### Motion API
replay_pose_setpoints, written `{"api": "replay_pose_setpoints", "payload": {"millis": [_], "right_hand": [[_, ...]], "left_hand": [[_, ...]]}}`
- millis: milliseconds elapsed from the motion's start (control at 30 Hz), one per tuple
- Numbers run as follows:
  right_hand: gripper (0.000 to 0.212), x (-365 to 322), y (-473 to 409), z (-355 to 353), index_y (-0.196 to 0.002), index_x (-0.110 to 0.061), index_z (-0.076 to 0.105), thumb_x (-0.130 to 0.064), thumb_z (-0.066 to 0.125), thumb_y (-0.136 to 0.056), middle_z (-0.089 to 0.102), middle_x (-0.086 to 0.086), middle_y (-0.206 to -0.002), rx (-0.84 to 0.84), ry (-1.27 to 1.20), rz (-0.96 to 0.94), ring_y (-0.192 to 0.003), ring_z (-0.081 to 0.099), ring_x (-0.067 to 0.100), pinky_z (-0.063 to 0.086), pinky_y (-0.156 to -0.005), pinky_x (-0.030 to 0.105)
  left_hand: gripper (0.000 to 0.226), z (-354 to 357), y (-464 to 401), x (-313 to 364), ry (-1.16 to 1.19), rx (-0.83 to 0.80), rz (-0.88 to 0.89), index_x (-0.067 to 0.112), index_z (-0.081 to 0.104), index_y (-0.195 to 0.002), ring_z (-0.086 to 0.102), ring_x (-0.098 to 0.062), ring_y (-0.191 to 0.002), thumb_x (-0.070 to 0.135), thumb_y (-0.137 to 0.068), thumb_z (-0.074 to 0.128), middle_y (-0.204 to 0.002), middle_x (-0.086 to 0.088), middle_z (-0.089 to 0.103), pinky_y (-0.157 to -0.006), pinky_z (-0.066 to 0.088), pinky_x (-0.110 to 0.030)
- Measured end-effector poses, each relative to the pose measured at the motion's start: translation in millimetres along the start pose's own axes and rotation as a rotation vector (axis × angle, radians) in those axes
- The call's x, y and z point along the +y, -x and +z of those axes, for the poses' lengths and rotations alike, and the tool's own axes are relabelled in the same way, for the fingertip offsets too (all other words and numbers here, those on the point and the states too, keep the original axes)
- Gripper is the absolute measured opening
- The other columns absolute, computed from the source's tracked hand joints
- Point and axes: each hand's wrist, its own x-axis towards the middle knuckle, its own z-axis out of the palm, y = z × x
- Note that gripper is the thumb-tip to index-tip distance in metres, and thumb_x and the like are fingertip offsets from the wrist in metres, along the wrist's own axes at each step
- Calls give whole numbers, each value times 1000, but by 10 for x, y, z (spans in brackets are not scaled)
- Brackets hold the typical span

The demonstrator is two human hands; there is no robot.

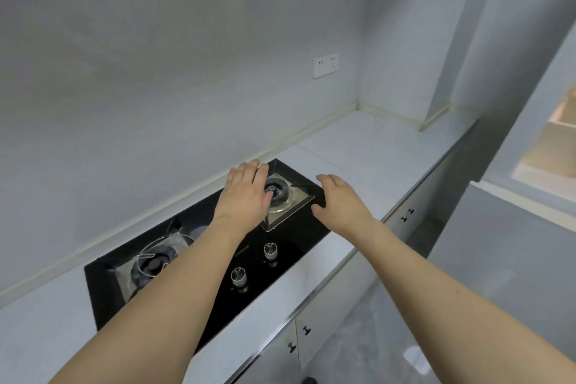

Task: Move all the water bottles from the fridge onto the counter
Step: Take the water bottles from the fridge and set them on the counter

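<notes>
A white counter (374,153) runs from lower left to the far right corner. No water bottle and no fridge show in this view. My left hand (246,193) is stretched out above the right burner of the black hob, fingers straight, holding nothing. My right hand (341,201) hovers beside it over the hob's right edge, fingers relaxed and empty.
A black glass gas hob (215,299) with two burners and two metal knobs (270,250) is set into the counter. White cabinet doors with dark handles (307,330) sit below. A wall socket (325,65) is on the grey wall. Grey floor lies at the lower right.
</notes>
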Motion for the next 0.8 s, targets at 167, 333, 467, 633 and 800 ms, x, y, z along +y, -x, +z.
{"api": "replay_pose_setpoints", "payload": {"millis": [167, 333, 467, 633, 800], "right_hand": [[66, 303, -249, -115, -150, -12, 27, -23, 56, -92, 33, 7, -152, 20, 7, 90, -139, 31, 26, 30, -114, 34], [66, 555, -659, -265, -151, -11, 26, -23, 54, -93, 32, 7, -152, 52, 45, 145, -140, 30, 25, 26, -114, 31], [66, 794, -1001, -370, -152, -12, 25, -25, 53, -93, 31, 6, -153, 69, 59, 188, -141, 29, 24, 25, -115, 31], [66, 1107, -1291, -462, -151, -13, 26, -26, 53, -93, 32, 6, -153, 98, 62, 266, -140, 31, 24, 27, -114, 32], [65, 1517, -1351, -658, -151, -13, 27, -25, 53, -93, 34, 6, -152, 124, 84, 369, -138, 34, 25, 29, -113, 33]], "left_hand": [[55, 201, -532, 155, 40, 5, 84, 6, 35, -142, 32, -32, -136, 32, -95, 51, -149, -14, 35, -116, 23, -47], [56, 401, -1118, 223, 90, 21, 125, 8, 30, -147, 27, -32, -139, 33, -99, 46, -153, -13, 29, -118, 20, -45], [57, 577, -1583, 295, 130, 24, 177, 8, 28, -148, 26, -31, -141, 33, -100, 45, -154, -13, 28, -119, 18, -46], [58, 774, -2131, 478, 157, 5, 276, 8, 28, -148, 27, -30, -142, 33, -99, 46, -154, -13, 29, -120, 17, -47], [58, 910, -2622, 853, 205, -1, 371, 7, 30, -148, 28, -31, -141, 32, -99, 47, -153, -14, 30, -119, 19, -47]]}}
